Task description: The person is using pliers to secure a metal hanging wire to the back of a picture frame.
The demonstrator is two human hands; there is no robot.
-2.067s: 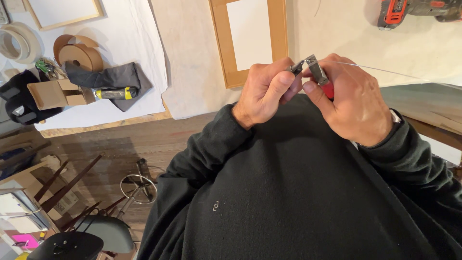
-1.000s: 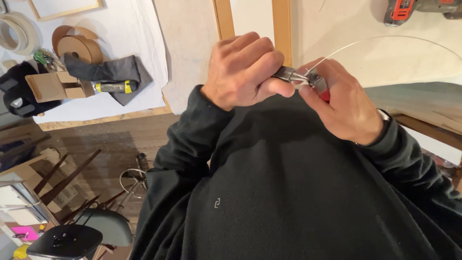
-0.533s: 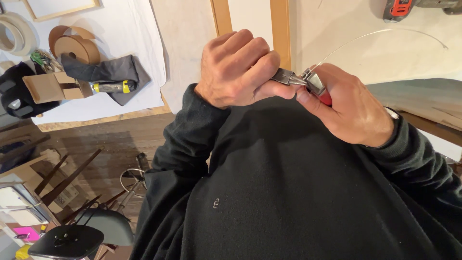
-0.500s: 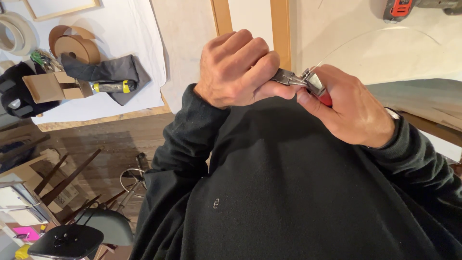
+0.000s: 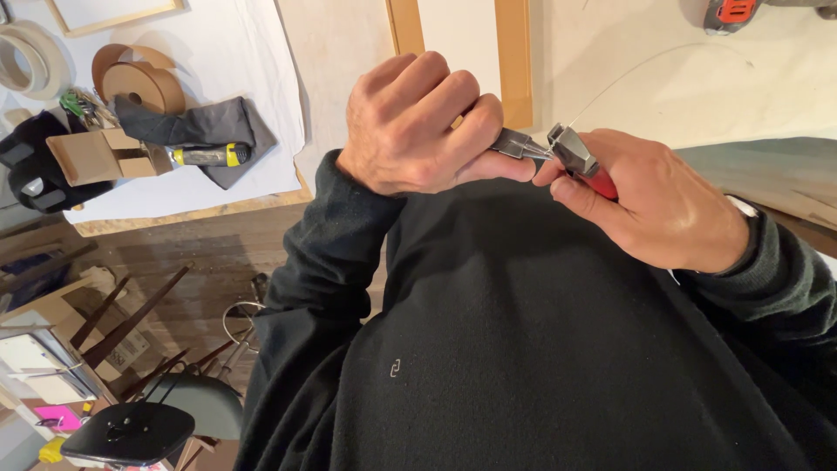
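Two pliers are seen meeting tip to tip in front of the chest: a slim grey needle-nose pair (image 5: 516,145) and a stubbier pair with red grips (image 5: 579,161). The needle-nose pliers are clenched in the left hand (image 5: 417,126), which is curled into a fist around the handles, knuckles up. The red-handled pliers are gripped in the right hand (image 5: 658,202), thumb laid along the upper side, most of the red handle hidden in the palm. The two hands are held close together, almost touching at the fingertips. A thin pale wire (image 5: 649,63) is observed arcing up and to the right from the point where the tool tips meet; what exactly is pinched there cannot be made out. Both forearms are covered by the sleeves of a black sweater (image 5: 540,340). Beyond the hands, a wooden frame (image 5: 514,52) is laid on a pale work surface (image 5: 636,96). Further left, on a white sheet (image 5: 235,52), a yellow-and-black screwdriver (image 5: 207,155), a dark grey cloth (image 5: 218,126), brown tape rolls (image 5: 139,80) and a small cardboard box (image 5: 91,155) are recorded. An orange power tool (image 5: 732,12) is partly visible at the top edge.
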